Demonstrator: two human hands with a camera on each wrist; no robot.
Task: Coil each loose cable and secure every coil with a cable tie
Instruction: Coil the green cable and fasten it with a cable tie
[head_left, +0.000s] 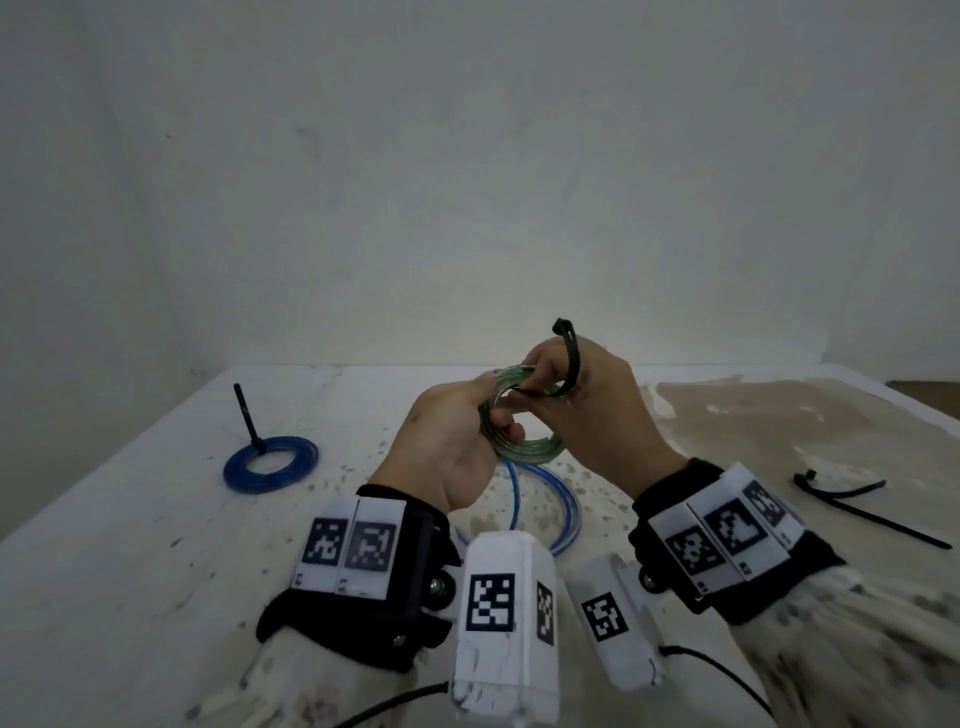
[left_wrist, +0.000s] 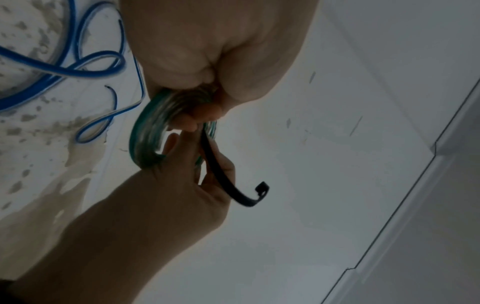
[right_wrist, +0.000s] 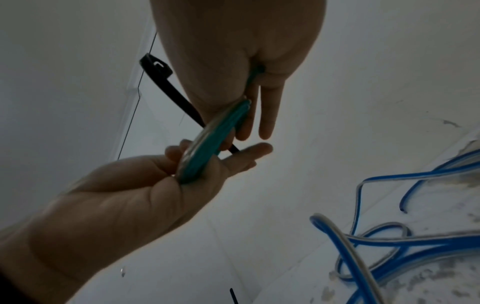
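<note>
I hold a green coiled cable (head_left: 524, 447) above the table between both hands. My left hand (head_left: 493, 413) grips its near left side with thumb and fingers. At the coil's far side my right hand (head_left: 540, 387) pinches a black cable tie (head_left: 571, 358), whose head curls upward. In the left wrist view the cable tie (left_wrist: 231, 183) runs from the green coil (left_wrist: 148, 127) across the right hand (left_wrist: 187, 174). The right wrist view has the green coil (right_wrist: 215, 139) edge-on and the cable tie (right_wrist: 166, 82) passing behind it.
A blue coil (head_left: 270, 462) lies at the left with a black tie (head_left: 247, 415) standing up from it. A loose blue cable (head_left: 550, 509) sprawls on the speckled white table (head_left: 130, 545) under my hands. Spare black ties (head_left: 862, 501) lie at the right.
</note>
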